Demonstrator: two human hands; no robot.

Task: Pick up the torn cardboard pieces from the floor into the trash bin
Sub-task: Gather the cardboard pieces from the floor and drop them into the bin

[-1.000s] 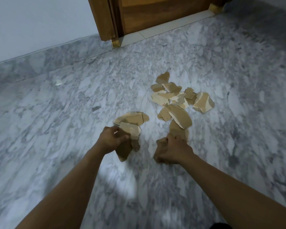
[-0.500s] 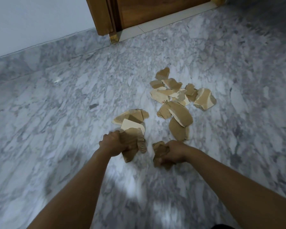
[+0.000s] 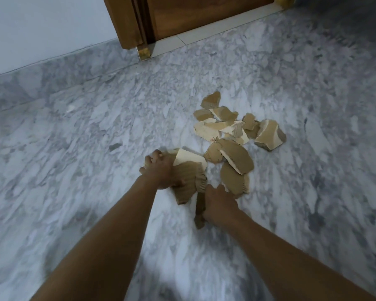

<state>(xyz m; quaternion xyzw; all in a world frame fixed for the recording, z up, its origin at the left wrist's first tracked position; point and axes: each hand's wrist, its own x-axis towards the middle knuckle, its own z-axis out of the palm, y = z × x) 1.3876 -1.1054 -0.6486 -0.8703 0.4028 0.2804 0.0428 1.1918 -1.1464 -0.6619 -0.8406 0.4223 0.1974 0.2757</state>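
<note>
A single head-worn view looks forward and steeply down from close above the marble floor [image 3: 74,148], facing the wooden door [image 3: 204,16] beyond.

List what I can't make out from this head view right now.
- Trash bin: nowhere in frame.
- Door: cut off by the top edge.
- Left hand: covers the cardboard beneath it, piece count unclear.
- Right hand: hides most of its edge-on piece.
- Cardboard pile: overlaps hide lower pieces.

Two bare forearms enter from the bottom edge, reaching toward the wooden door [image 3: 204,16]; no sleeve, watch or band shows on either. The left hand [image 3: 161,170] and right hand [image 3: 220,206] are ungloved and ringless, knuckles slightly motion-blurred
</note>
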